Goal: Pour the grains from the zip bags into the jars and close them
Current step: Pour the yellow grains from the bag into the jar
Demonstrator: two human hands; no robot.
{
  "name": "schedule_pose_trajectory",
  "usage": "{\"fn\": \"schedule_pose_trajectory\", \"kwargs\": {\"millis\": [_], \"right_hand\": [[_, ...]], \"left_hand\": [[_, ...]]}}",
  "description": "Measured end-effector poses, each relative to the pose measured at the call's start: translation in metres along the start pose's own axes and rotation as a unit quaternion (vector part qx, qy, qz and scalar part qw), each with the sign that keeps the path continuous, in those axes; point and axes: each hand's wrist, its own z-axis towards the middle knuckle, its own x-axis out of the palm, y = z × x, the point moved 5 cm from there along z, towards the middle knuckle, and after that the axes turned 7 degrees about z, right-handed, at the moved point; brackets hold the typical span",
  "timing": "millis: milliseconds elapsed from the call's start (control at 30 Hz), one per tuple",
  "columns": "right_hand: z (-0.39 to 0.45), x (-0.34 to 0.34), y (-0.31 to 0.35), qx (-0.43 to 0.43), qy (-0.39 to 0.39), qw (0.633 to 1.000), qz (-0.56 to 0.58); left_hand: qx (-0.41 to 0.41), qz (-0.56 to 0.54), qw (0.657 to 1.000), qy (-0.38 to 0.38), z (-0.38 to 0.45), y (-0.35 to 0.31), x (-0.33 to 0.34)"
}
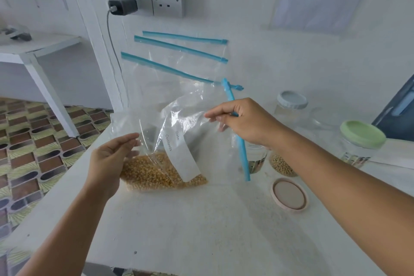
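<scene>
On the white table (179, 226), nearest the viewer, a pink lid (289, 195) lies flat to the right. Just beyond the bare patch, a clear zip bag (179, 141) is held up with its bottom resting on the table, yellow grains (154, 175) gathered in its lower left corner. The left hand (109, 159) is laid against the bag's left edge, fingers fairly straight; whether the film is pinched cannot be told. The right hand (246, 121) is closed on the upper film near the blue zip strip (240, 141), thumb and fingers pinching.

The bag is judged soft, thin and slippery, with all its modest weight low, so it will sag and fold when lifted. A hold on the stiffer zip strip at both ends is advised, the grain corner being supported from below.

Behind the right arm an open jar (282, 163) holding pale grains is seen, then a green-lidded jar (360, 141) and a grey-lidded jar (291, 105). Farthest, three flat bags (179, 56) lie by the wall.
</scene>
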Motion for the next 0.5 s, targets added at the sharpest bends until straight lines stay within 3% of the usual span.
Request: {"fn": "schedule_pose_trajectory", "kwargs": {"millis": [100, 233, 500], "right_hand": [[0.001, 0.001, -0.009, 0.012, -0.007, 1.0, -0.016], [0.001, 0.004, -0.013, 0.005, 0.01, 0.999, -0.037], [0.014, 0.006, 0.027, -0.037, 0.006, 0.998, 0.044]], "left_hand": [[-0.008, 0.016, 0.999, 0.029, 0.001, 0.002, 0.001], [0.003, 0.093, 0.987, 0.129, 0.0, -0.005, 0.005], [-0.009, 0.021, 1.0, 0.0, -0.001, -0.005, -0.016]]}}
